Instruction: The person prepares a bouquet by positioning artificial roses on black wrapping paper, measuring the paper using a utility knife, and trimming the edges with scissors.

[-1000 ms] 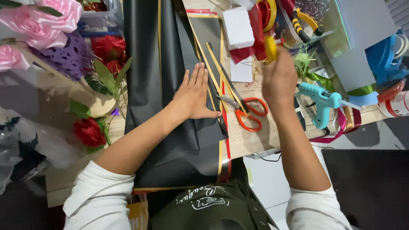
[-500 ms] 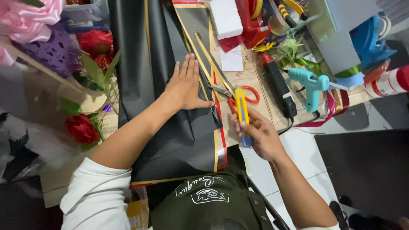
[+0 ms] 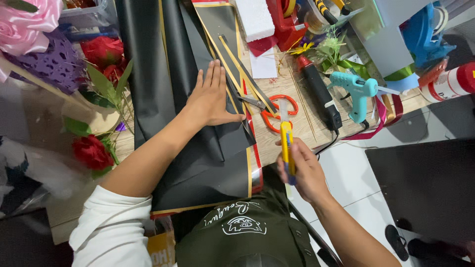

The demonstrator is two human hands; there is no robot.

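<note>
On the cluttered wooden surface, the left hand lies flat, fingers spread and together with the palm pressing down on the black wrapping sheet with gold edging, which drapes off the near edge toward the person's lap. The right hand is wrapped tight around a yellow utility knife, blade tip up and pointing away, hovering just off the near edge, close to the orange-handled scissors lying by the sheet's border. The risk, as I read it: that blade sits near the left thumb, and a slip along the glossy sheet could run it into the fingers or tear the paper off line. The sheet's overhang could also slide if the pressing hand lifts. The light-blue glue gun and black heat tool with its cord lie just beyond the scissors, where an elbow swing might snag them. Red artificial roses sit well clear to the left.
</note>
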